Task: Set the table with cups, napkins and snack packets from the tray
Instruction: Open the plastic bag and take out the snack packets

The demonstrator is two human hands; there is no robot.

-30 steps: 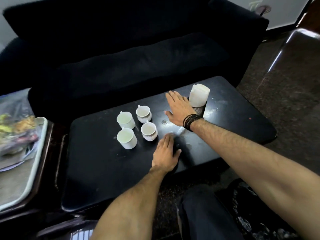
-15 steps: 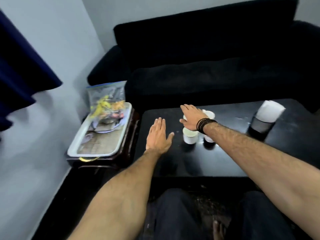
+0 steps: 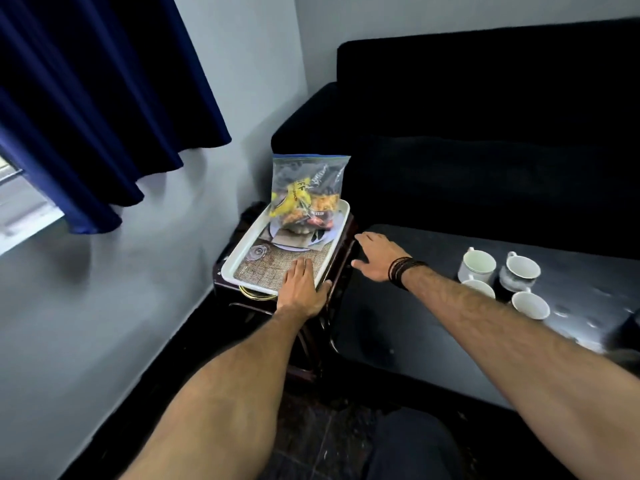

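Left hand (image 3: 302, 287) flat, fingers straight, over near rim of white tray (image 3: 239, 258). Right hand (image 3: 377, 255) spread, empty, beside it. Snack bag (image 3: 304, 192) upright at tray's far end; four cups (image 3: 502, 275) on black table (image 3: 398, 327).

Black table (image 3: 433, 327) bearing four white cups (image 3: 502, 280), dark side stand (image 3: 332, 271) bearing white tray (image 3: 242, 252)

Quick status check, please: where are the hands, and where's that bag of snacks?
Left hand open, over tray near edge. Right hand open, empty, beside tray. Snack bag upright at tray's far end, untouched. Nothing between.
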